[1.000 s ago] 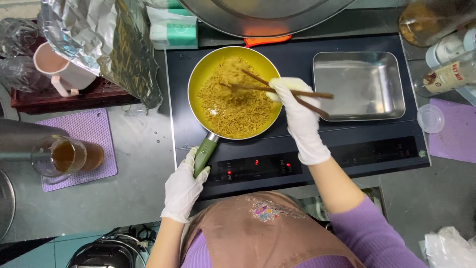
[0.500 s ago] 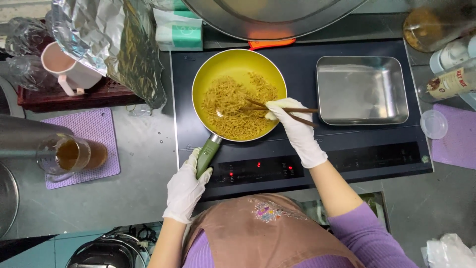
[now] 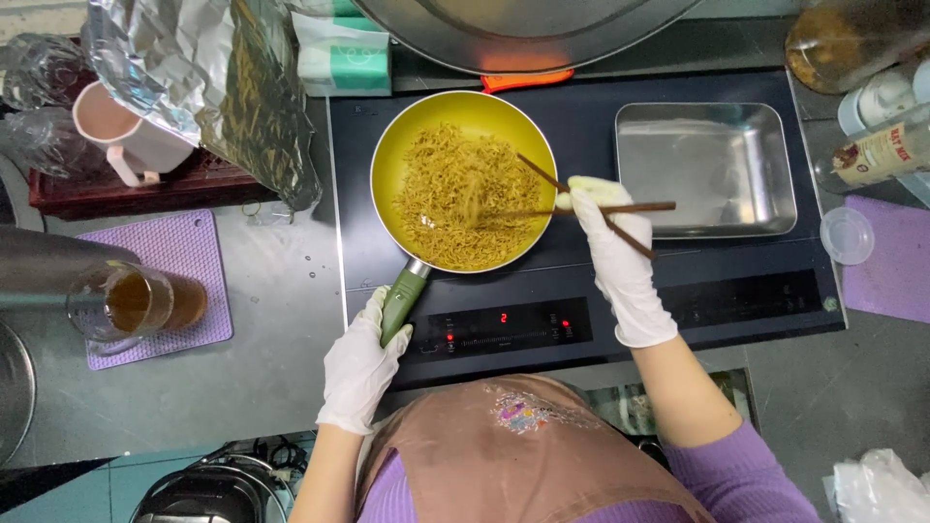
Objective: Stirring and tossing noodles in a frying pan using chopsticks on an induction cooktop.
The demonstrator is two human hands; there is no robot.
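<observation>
— What is your left hand doing?

— My left hand point(image 3: 360, 360), in a white glove, is wrapping its grip around the green handle point(image 3: 402, 296) of the yellow pan point(image 3: 463, 116). The pan is sitting on the black cooktop point(image 3: 601, 320), towards its left side, with the handle pointing down at me.

— And your right?

— My right hand point(image 3: 612, 254), gloved too, is clenching a pair of brown chopsticks point(image 3: 542, 199). Their tips are reaching into the noodles point(image 3: 455, 199) filling the middle of the pan; a few strands look blurred near the tips.

— What is lying beside the pan?

— A steel tray point(image 3: 705, 167) is resting on the right half of the cooktop, just beside my right hand. Crumpled foil point(image 3: 208, 77) is hanging over the table to the left, next to a pink mug point(image 3: 121, 131). A glass of brown liquid point(image 3: 136, 302) is standing on a purple mat point(image 3: 170, 286) well apart from the pan. Bottles point(image 3: 877, 145) are standing at the right edge, near a small clear lid point(image 3: 846, 235).
</observation>
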